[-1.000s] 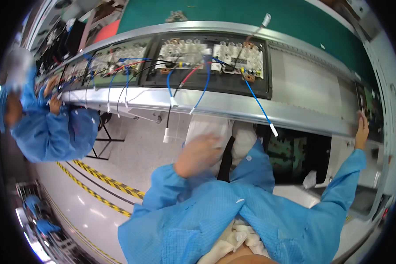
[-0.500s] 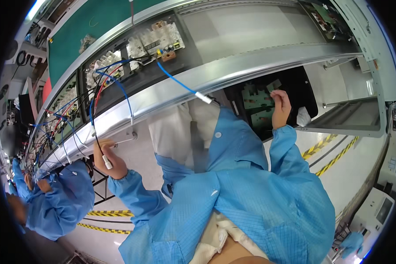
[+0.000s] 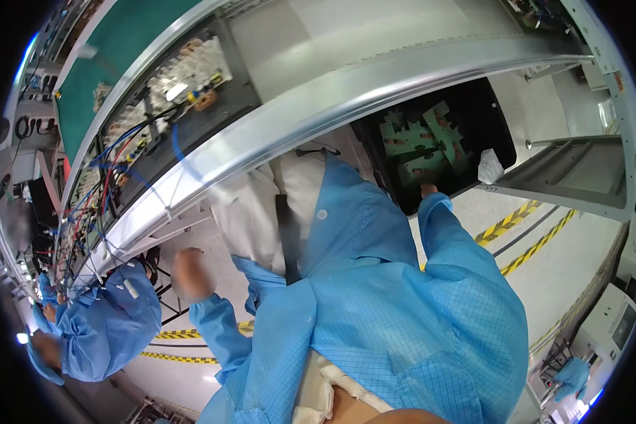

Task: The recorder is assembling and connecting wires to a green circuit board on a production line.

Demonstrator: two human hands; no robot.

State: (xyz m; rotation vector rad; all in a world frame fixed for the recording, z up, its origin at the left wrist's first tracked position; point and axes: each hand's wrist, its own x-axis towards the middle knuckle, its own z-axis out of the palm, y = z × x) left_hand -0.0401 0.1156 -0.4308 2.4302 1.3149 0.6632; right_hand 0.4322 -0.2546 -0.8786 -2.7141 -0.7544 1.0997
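My left hand [image 3: 193, 274] hangs below the front rail of the metal line, blurred by motion. No held thing shows in it, and its finger posture is smeared. Only a small part of my right hand [image 3: 429, 189] shows beyond the blue cuff, at the near edge of a black tray [image 3: 498, 116]; its fingers are hidden. Inside the tray lie several green circuit boards [image 3: 408, 145] with copper-coloured parts. On the line, a populated circuit board [image 3: 191, 74] sits in a dark fixture, and a blue wire [image 3: 179, 148] droops from it over the rail.
A long metal rail [image 3: 318, 106] curves across in front of me. A crumpled white bag-like thing [image 3: 490, 167] rests at the tray's right edge, beside a grey panel [image 3: 565, 177]. To the left sits a co-worker in blue [image 3: 113, 325], near many hanging wires. Yellow-black tape [image 3: 509, 220] marks the floor.
My left hand has come away from the hanging wires and lower. My right hand has drawn back from above the boards to the tray's near edge. The view has shifted; the line's boards appear further left.
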